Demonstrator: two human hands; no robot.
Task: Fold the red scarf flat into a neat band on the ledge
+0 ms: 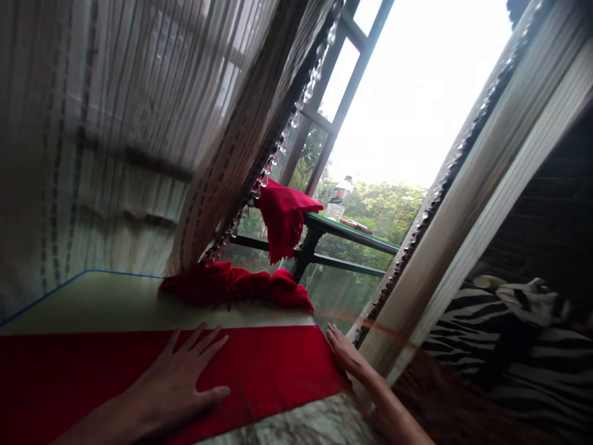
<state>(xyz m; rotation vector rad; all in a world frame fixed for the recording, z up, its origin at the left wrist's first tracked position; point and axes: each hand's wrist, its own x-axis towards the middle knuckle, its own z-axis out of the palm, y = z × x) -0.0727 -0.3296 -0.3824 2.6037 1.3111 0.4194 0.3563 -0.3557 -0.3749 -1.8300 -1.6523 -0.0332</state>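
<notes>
A flat red cloth is spread over a pale board with a blue edge. Spread-fingered, my left hand lies on or just over this cloth, with nothing in it. My right hand is at the cloth's right edge, fingers stretched out and pressed along or beside that edge; whether it touches is hard to make out. Behind them, a bunched red cloth rests along the far side of the board. Under the near side of the flat cloth shows a patterned surface in grey and white.
A sheer striped curtain with beads hangs at left, another curtain at right. Outside the window, a railing ledge carries a plastic bottle and a fringed red cloth. Zebra-striped fabric lies at right.
</notes>
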